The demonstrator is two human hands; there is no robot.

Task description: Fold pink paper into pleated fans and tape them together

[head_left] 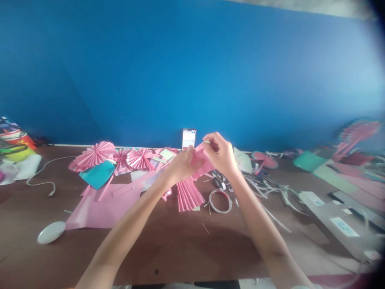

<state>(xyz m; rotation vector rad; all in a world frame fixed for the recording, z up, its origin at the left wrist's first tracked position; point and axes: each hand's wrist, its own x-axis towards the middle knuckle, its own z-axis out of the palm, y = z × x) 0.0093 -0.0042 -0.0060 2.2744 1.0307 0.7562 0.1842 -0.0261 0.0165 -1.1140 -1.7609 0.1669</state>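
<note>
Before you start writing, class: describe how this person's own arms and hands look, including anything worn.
The left hand and right hand are bare, with no gloves. The forearms behind them are slim and uncovered; no long sleeves, watch or bracelet show. Rings are too small to tell.

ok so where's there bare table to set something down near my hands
Bare table lies at the front edge between the forearms, below the pleated fan and white ring. Another patch at left, between white cable and pink sheet. Crowded: rosettes along the wall, paper strips at right, and where left hand and right hand grip the folded paper.
</note>
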